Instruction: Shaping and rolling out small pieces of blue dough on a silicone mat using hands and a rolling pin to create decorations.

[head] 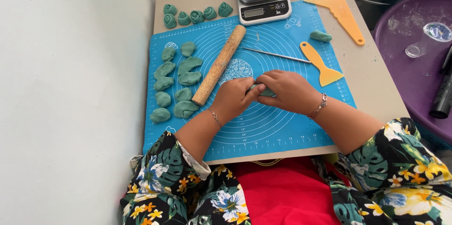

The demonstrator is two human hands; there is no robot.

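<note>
My left hand (234, 97) and my right hand (287, 90) meet over the middle of a blue silicone mat (263, 133). Both pinch one small piece of green dough (266, 92), mostly hidden by the fingers. A wooden rolling pin (219, 64) lies diagonally just left of my left hand. Several green dough pieces (176, 83) lie in two columns on the mat's left side. Several rolled green dough spirals (194, 15) sit in a row beyond the mat's top left corner.
A kitchen scale (262, 10) with a teal bowl stands at the table's far edge. An orange spatula (320, 64), a thin metal skewer (275, 55), a loose dough lump (320, 36) and a yellow scraper (338, 6) lie to the right. A purple tray (414, 69) stands further right.
</note>
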